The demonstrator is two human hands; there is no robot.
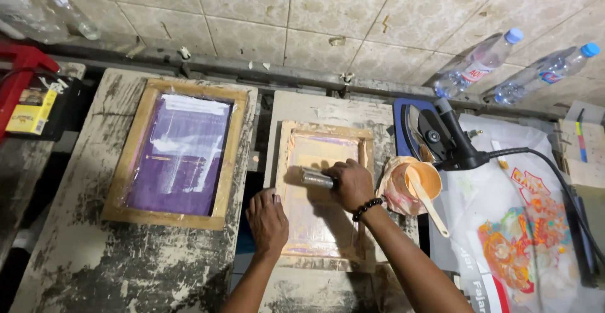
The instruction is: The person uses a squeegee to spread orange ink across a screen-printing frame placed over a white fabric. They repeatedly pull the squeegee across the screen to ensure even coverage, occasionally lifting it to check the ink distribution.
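Observation:
A small wooden printing frame (pixel 323 130) with a pale pinkish mesh lies on a worn board in the middle. My right hand (pixel 350 184) is closed around a short squeegee with a metal handle (pixel 314 178), pressed on the mesh near the frame's left side. My left hand (pixel 267 220) rests flat on the frame's lower left edge, fingers spread, holding it down. A black bead bracelet (pixel 367 208) sits on my right wrist.
A larger wooden frame with purple mesh (pixel 179 154) lies on the left board. Right of the small frame stands an orange ink cup with a spatula (pixel 421 185), a black iron (pixel 435 138) with its cable, printed plastic sheets (pixel 526 231), and two water bottles (pixel 479 64) on the tiled floor.

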